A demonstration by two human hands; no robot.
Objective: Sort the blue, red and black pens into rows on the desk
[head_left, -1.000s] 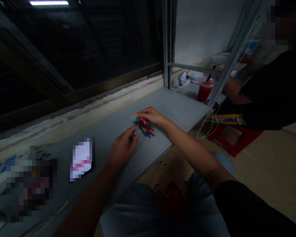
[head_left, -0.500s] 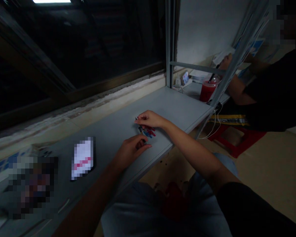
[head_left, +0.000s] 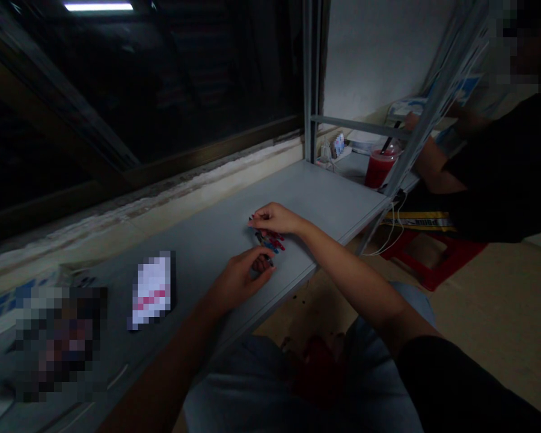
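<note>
red-blue small parts [head_left: 270, 242] beneath right hand [head_left: 276, 219], fingers resting on them; left hand [head_left: 240, 282], fingers curled, grip unclear.

Grey shelf [head_left: 324, 195] beneath window: red-and-blue small parts [head_left: 270, 242] near front edge; pixelated flat item [head_left: 152, 290], pixelated object [head_left: 56, 343] toward near end.

Head view, roughly down at hands [head_left: 238, 282].
</note>
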